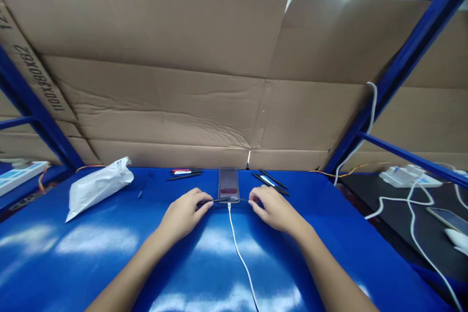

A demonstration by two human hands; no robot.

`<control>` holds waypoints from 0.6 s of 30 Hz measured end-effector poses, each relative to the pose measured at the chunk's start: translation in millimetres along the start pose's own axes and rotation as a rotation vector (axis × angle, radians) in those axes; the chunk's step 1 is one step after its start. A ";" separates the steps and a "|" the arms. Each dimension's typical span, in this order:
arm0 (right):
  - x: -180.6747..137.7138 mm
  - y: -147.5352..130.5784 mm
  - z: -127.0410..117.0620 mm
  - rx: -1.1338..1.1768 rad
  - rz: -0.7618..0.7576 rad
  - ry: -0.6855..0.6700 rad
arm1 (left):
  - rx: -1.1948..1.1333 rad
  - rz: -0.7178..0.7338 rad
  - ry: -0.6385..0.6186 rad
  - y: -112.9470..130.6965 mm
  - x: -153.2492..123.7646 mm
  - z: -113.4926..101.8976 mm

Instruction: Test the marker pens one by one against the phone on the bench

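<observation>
My left hand is closed, thumb and fingers pinching a black pen that points to the right. My right hand pinches the end of a thin dark rod, which looks like a pen refill and lines up with the pen's tip. Whether the two pieces touch is too small to tell. Just behind them lies a phone with its screen up, a white cable plugged into its near end. Several pens lie beyond my left hand, and several more pens beyond my right.
A white plastic bag and a small dark pen part lie on the blue table at left. Cardboard walls the back. Blue frame bars rise on both sides. White cables cross a black surface at right.
</observation>
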State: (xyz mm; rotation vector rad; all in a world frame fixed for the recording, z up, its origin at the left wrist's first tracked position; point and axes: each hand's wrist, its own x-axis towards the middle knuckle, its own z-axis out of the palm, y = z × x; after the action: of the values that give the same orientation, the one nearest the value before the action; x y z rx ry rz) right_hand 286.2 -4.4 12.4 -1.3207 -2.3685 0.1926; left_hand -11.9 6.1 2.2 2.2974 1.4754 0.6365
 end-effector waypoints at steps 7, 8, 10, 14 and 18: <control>-0.1 -2.2 -0.8 0.006 -0.009 -0.014 | -0.011 0.006 0.009 2.8 -0.4 -1.1; -0.2 -2.0 -1.0 0.007 -0.010 -0.016 | 0.002 0.010 0.010 2.6 -0.5 -0.8; -0.3 -1.6 -1.4 0.012 -0.018 -0.014 | 0.036 0.030 0.012 2.5 -0.7 -0.1; 0.8 -4.3 -2.0 0.107 -0.059 0.064 | 0.096 0.082 0.009 4.4 -1.4 1.3; 3.6 -14.4 3.1 0.322 -0.052 0.152 | 0.079 0.140 0.001 7.3 -2.5 3.9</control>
State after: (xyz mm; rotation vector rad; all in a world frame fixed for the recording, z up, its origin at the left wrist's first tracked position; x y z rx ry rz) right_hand 272.0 -9.0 15.2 -1.0808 -2.1338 0.4236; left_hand -5.2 0.7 2.2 2.4779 1.3725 0.6272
